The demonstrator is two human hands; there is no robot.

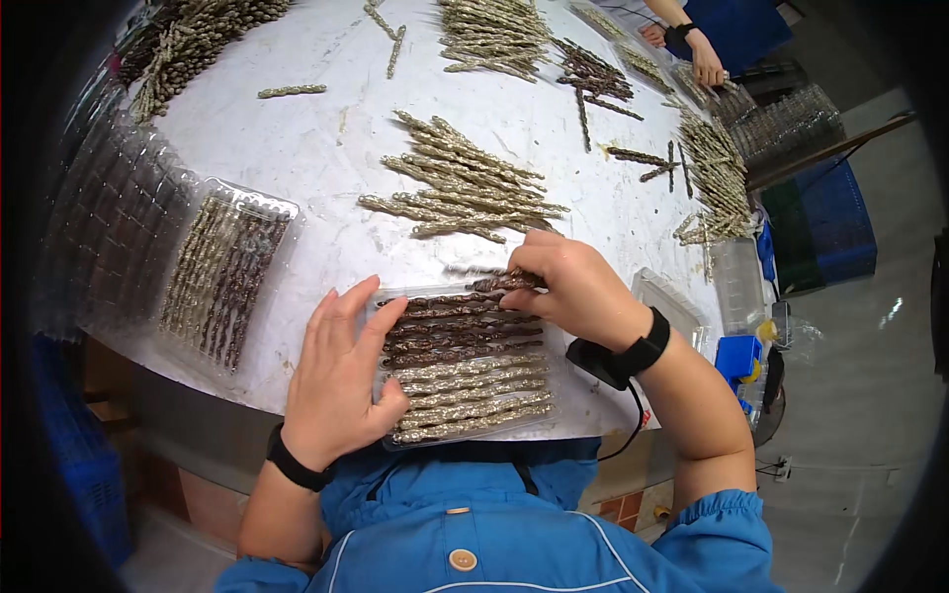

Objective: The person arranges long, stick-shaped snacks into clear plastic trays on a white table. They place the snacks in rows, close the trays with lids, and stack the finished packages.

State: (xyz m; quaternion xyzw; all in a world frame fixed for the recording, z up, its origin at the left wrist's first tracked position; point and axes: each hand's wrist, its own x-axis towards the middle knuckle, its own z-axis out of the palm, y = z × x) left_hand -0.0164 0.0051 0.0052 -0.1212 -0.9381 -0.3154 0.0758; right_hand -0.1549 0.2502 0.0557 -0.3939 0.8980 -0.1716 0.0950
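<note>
A clear plastic tray (474, 430) lies at the table's near edge. Brown glittery twisted sticks (460, 326) fill its far part, and gold ones (474, 395) lie side by side in the near part. My left hand (341, 381) rests over the tray's left edge, thumb and fingers apart, holding nothing. Above the tray's far right corner, my right hand (578, 287) pinches a brown twisted stick (499, 282); its left end is smeared by motion, and I cannot tell whether more than one is held. Beyond lies a loose heap of gold twisted sticks (465, 188).
A filled tray (222, 277) stands left, beside stacked clear trays (119, 217). More stick piles (494, 35) lie farther back. Another person's hand (707, 61) works at the far right. A black device (596, 361) with a cable sits by my right wrist; a blue-and-yellow dispenser (739, 358) stands right.
</note>
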